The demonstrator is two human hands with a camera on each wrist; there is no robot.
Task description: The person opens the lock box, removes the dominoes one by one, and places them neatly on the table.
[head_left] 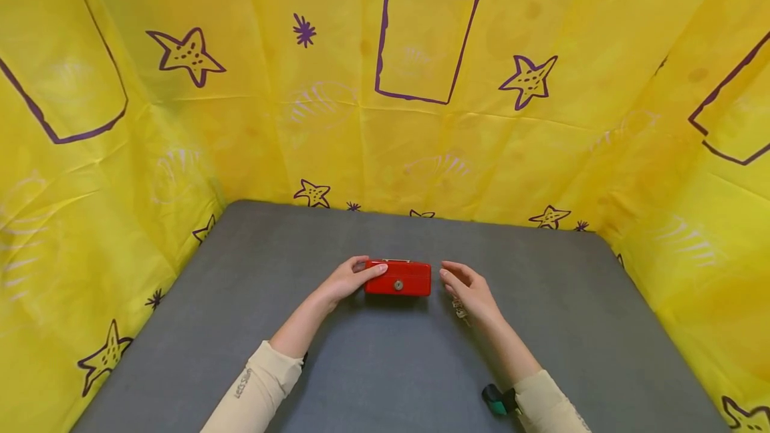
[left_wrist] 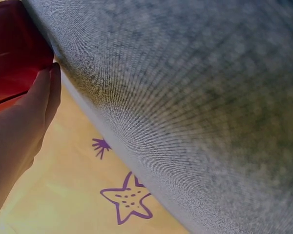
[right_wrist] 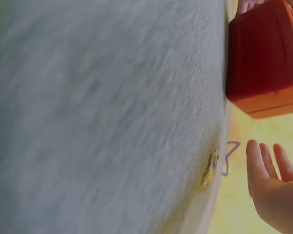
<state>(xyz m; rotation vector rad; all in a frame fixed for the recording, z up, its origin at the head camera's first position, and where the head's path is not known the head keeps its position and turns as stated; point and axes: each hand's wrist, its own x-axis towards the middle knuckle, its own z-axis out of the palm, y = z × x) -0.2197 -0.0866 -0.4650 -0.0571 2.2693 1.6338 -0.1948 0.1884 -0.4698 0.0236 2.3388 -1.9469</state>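
Observation:
A small red cash box (head_left: 414, 272) with a round key lock (head_left: 398, 284) on its front stands on the grey table. My left hand (head_left: 344, 280) holds its left end, thumb over the front upper edge and fingers round the side. In the left wrist view, the left fingers (left_wrist: 39, 95) lie against the red wall. My right hand (head_left: 476, 298) is off the right end of the box, fingers relaxed, with a gap between. Beneath that hand a small bunch of keys (head_left: 460, 311) lies on the table; the right wrist view shows the keys (right_wrist: 211, 168) too.
The grey table (head_left: 252, 272) is bordered at the back and both sides by yellow cloth (head_left: 337, 146) with purple starfish drawings. A dark strap with a green patch (head_left: 498, 399) sits at my right wrist, by the cream sleeve (head_left: 544, 399).

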